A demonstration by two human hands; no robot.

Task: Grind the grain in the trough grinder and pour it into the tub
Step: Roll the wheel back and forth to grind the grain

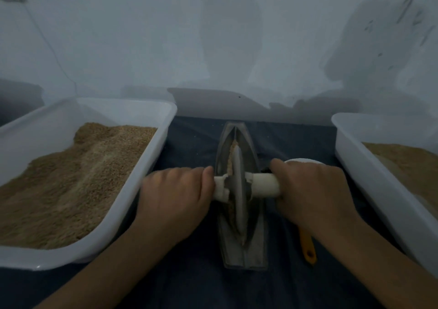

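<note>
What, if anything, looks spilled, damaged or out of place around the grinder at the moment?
Little stands out. A few pale specks, possibly stray grain, lie on the dark cloth left of the trough grinder. The white sleeve on the wheel's handle looks ragged where it meets the wheel. Both tubs sit level.

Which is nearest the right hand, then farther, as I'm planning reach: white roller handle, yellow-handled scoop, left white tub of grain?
1. White roller handle: gripped by the right hand.
2. Yellow-handled scoop: just beneath the wrist.
3. Left white tub of grain: far side, beyond the grinder.

White tubs (151, 157) w/ tan grain (71, 178), grey grinder (239, 249), orange scoop handle (308, 247), navy cloth (189, 273).
</note>
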